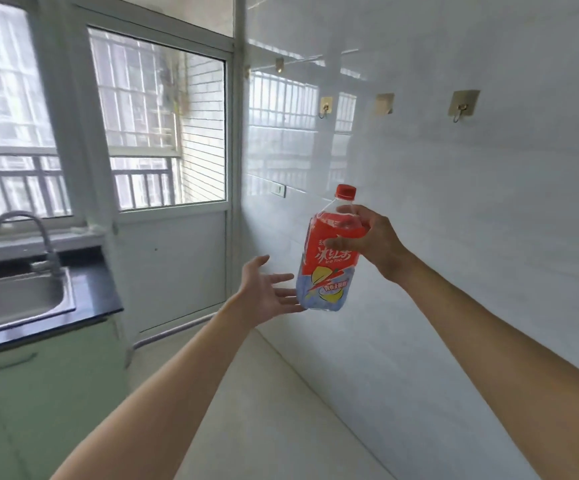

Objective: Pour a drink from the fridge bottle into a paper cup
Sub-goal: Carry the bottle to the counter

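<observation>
The right hand [373, 242] grips the bottle [328, 258] round its upper part, thumb and fingers curled on the red label — the bottle hangs almost upright in the air, red cap [346, 192] on, beside the tiled wall [454, 202]. The left hand [264, 289] is spread, palm up, its fingertips at the bottle's base (contact unclear). A sink [14, 299] and faucet [35, 233] sit at far left; 3 hooks [463, 103] on the wall.
</observation>
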The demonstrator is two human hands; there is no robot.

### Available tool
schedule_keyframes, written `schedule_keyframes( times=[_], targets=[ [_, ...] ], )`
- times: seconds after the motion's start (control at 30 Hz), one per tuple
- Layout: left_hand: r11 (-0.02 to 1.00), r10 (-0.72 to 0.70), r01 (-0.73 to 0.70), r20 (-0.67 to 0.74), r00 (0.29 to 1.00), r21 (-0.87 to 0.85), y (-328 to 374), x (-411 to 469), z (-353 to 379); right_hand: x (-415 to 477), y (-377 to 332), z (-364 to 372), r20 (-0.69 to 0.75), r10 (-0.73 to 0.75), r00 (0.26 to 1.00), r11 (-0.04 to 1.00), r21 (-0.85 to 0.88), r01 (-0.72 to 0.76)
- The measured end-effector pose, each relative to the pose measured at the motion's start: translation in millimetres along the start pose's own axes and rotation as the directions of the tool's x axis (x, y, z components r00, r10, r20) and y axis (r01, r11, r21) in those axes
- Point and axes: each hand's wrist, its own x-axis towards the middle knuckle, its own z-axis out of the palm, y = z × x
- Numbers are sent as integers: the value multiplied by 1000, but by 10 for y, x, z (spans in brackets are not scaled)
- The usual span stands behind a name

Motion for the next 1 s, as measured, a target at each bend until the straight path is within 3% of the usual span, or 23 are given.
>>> schedule_keyframes(
  times=[0.2, 0.57, 1.0],
  targets=[
    [981, 186, -193, -222, 957, -10, 594, 40, -699, 893, -47, 950, 217, -109, 970, 988, 129, 82],
    [909, 327, -415, -547, 771, -41, 1178, -252, -1804, 1830, -151, 2516, 497, -285, 820, 934, 335, 121],
    [793, 345, -610, -838, 423, 19, 971, -1667, -2742, 1308, -865, 4302, 718, -503, 481, 831, 554, 42]
  ],
)
